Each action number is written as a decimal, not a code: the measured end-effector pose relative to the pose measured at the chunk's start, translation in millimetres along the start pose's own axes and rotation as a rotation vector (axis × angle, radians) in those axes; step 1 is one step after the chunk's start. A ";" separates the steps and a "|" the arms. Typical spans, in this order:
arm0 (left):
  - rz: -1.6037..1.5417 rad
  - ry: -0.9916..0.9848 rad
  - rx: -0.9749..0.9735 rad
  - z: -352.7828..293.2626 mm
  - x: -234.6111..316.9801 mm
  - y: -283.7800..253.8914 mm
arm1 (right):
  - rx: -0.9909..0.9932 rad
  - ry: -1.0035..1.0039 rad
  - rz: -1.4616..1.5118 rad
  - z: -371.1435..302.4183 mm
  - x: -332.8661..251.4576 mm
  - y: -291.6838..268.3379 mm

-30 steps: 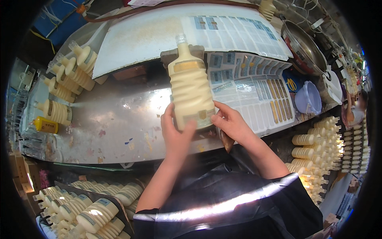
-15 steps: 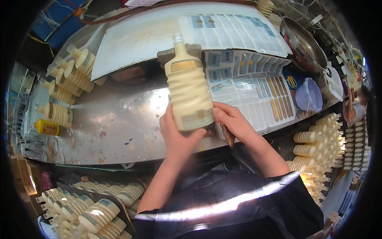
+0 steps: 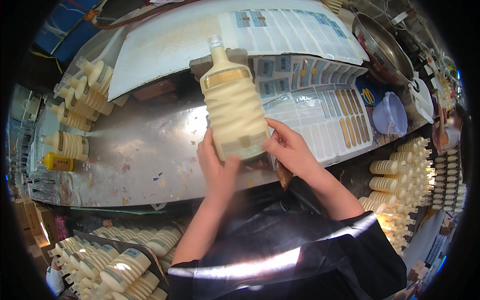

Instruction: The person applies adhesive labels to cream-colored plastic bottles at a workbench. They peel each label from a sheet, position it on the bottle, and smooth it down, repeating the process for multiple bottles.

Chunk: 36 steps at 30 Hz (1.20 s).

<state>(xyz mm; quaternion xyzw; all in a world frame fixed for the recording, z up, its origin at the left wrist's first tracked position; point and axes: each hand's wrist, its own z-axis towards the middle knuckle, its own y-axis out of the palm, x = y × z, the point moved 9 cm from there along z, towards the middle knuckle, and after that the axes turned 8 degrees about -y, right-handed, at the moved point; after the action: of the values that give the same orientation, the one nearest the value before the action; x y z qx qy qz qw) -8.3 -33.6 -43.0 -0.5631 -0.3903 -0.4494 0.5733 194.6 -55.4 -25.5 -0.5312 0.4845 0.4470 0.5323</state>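
A cream, wavy-ribbed bottle point(image 3: 235, 112) with a clear neck lies face up before me, its neck end at a grey-brown block point(image 3: 202, 66). A gold label strip point(image 3: 227, 76) crosses its shoulder, and a pale bluish label point(image 3: 245, 145) covers the base end. My left hand point(image 3: 218, 164) is closed round the lower left side, its thumb blurred at the base. My right hand point(image 3: 292, 151) has fingers and thumb closed at the lower right corner. A brown tapered piece point(image 3: 283, 175) sticks out below that hand; its kind and what holds it are hidden.
Sheets of blue and gold labels point(image 3: 320, 107) lie right of the bottle, below a white board point(image 3: 165, 55). More bottles point(image 3: 69, 143) and a yellow container point(image 3: 58, 162) stand at the left. A lavender bucket point(image 3: 389, 115) sits at the right. Filled racks point(image 3: 122, 270) flank me.
The bottle's base has swung slightly, and the bottle sits a little higher in view. My left thumb has shifted upward and left along the base. The whole view has moved slightly.
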 end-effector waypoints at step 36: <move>-0.457 -0.209 -0.091 -3.8 -12.8 -3.4 | -0.109 0.238 0.213 -1.1 9.8 -5.7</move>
<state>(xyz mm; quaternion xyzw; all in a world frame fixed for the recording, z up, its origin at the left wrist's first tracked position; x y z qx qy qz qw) -15.5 -36.3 -54.5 -0.5289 -0.5438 -0.5238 0.3875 201.5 -57.1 -34.4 -0.5543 0.5727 0.4603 0.3911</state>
